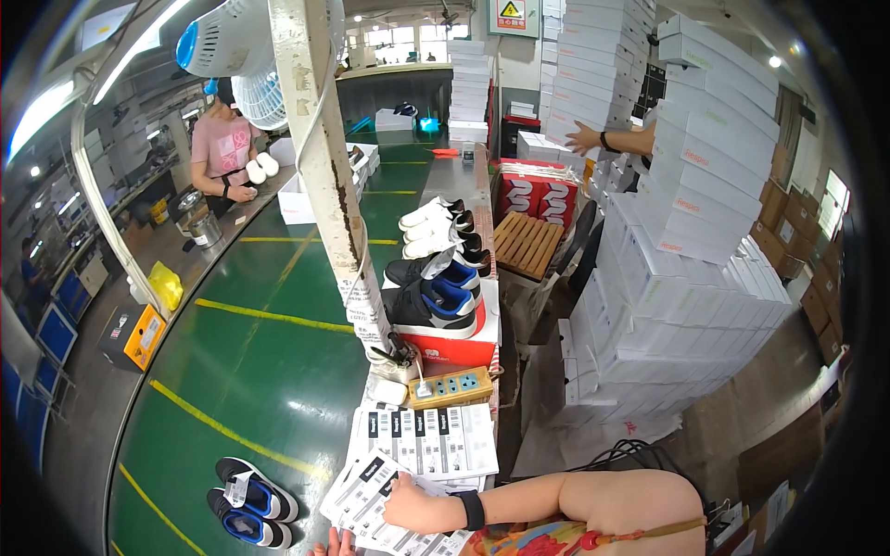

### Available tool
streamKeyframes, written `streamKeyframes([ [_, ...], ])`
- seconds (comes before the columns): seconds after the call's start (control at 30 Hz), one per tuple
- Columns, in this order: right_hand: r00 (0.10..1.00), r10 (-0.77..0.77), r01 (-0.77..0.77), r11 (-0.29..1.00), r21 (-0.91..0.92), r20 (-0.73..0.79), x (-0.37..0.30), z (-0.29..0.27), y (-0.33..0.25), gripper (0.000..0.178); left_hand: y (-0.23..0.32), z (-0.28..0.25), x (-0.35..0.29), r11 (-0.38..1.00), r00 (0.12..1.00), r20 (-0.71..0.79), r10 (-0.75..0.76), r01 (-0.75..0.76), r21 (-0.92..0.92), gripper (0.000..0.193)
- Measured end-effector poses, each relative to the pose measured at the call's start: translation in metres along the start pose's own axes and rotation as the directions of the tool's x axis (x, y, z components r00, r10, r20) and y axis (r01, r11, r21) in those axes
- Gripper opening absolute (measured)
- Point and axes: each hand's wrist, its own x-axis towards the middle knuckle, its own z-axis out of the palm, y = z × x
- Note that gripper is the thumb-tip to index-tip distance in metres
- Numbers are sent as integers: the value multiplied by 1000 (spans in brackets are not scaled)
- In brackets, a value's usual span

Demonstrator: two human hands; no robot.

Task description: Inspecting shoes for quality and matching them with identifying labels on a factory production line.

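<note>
My right hand [414, 506], with a black band round the wrist, rests over sheets of white printed labels [366, 484] at the table's near right edge. Its fingers are curled closed at the top sheet, which lies askew. At the lower edge, only some fingers of my left hand [334, 545] show, spread apart beside the sheets with nothing visible in them. More label sheets [431, 437] lie just beyond. To the left, a pair of black sneakers [252, 503] with blue lining and a white tag sits on the green conveyor belt [306, 371].
A worn post [324, 139] rises by a yellow power strip [451, 387]. Behind it, black sneakers [434, 296] rest on a red shoe box [450, 348]. White boxes [691, 185] are stacked high at right, where another person's hand [584, 138] reaches. A person in pink [222, 148] holds white shoes.
</note>
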Motion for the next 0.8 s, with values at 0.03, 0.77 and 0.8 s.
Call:
streamKeyframes([
  [0.03,1000,4,-4,1000,1,-5,0,1,0,10,0,0,0,1000,1000,-1,6,-6,0,15],
  [0.77,1000,-9,8,998,63,11,-3,-4,2,13,-2,-2,-1,999,1000,-12,13,-13,-36,15],
  [0.8,1000,-26,26,997,68,-2,-3,-5,2,13,-2,-2,-1,999,1000,-23,19,-19,-27,14],
])
